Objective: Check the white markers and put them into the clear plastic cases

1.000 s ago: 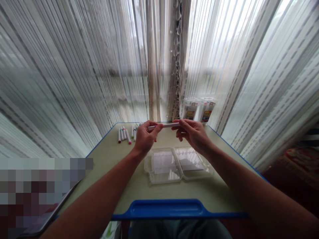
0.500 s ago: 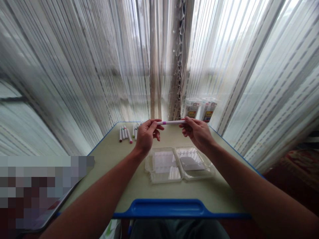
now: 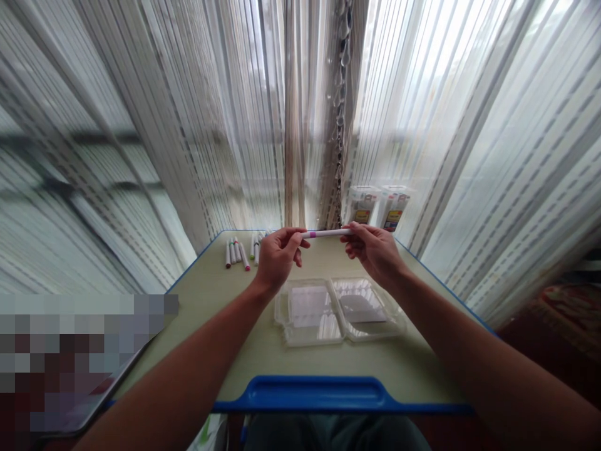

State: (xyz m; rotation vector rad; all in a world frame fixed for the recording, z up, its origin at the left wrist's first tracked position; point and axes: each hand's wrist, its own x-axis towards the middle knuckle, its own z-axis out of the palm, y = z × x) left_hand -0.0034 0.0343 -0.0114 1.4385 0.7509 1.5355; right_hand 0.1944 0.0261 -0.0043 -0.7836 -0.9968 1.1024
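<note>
A white marker pen (image 3: 331, 233) with a purple band is held level between my two hands, above the far part of the table. My left hand (image 3: 278, 257) pinches its left end, close to the purple band. The right end is gripped by the fingers of my right hand (image 3: 375, 247). Below the hands lies an open clear plastic case (image 3: 314, 335), its two halves side by side with white paper visible in them. Several white markers (image 3: 237, 252) with coloured ends lie left of my left hand, some partly hidden behind it.
Two clear boxes (image 3: 397, 210) with labels stand at the table's far right. Striped curtains (image 3: 235, 125) hang just beyond the table (image 3: 197, 313). A blue tray rim (image 3: 314, 391) runs along the near edge. A blurred-out device screen (image 3: 70, 376) sits at the left.
Both hands still hold the marker, which has shifted very slightly. The camera view has moved a little. Markers and case stay in place.
</note>
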